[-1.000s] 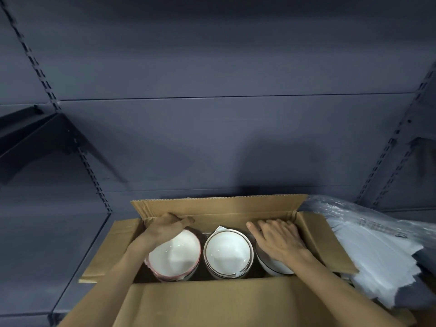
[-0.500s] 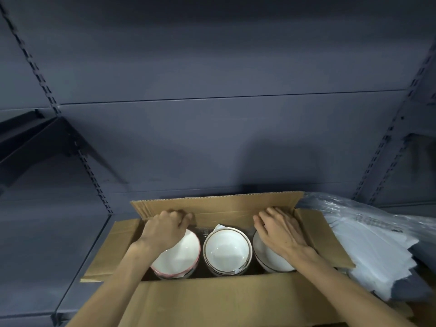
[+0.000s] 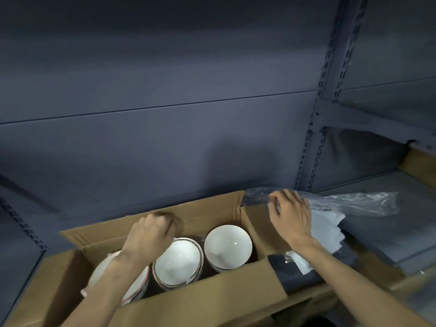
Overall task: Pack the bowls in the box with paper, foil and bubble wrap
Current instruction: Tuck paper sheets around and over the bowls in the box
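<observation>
An open cardboard box [image 3: 212, 300] holds three white bowls in a row: a red-rimmed bowl [image 3: 100, 276] at the left, a dark-rimmed middle bowl [image 3: 178, 263] and a right bowl [image 3: 227, 247]. My left hand [image 3: 148, 237] hovers over the left and middle bowls near the box's back wall. Its fingers are curled and blurred, and any hold is hidden. My right hand [image 3: 290, 215] is outside the box, to its right. Its curled fingers pinch the edge of a clear plastic wrap [image 3: 354, 202] that lies on a stack of white paper [image 3: 329, 228].
The box's right flap [image 3: 257, 223] stands open beside my right wrist. A dark sheet [image 3: 295, 272] lies under the paper at the box's corner. A perforated shelf upright [image 3: 316, 147] rises behind, and another cardboard box [image 3: 422, 166] sits at the far right.
My right hand has left the right bowl and moved out of the box to the plastic wrap. My left hand has shifted right, towards the middle bowl. The view has swung right.
</observation>
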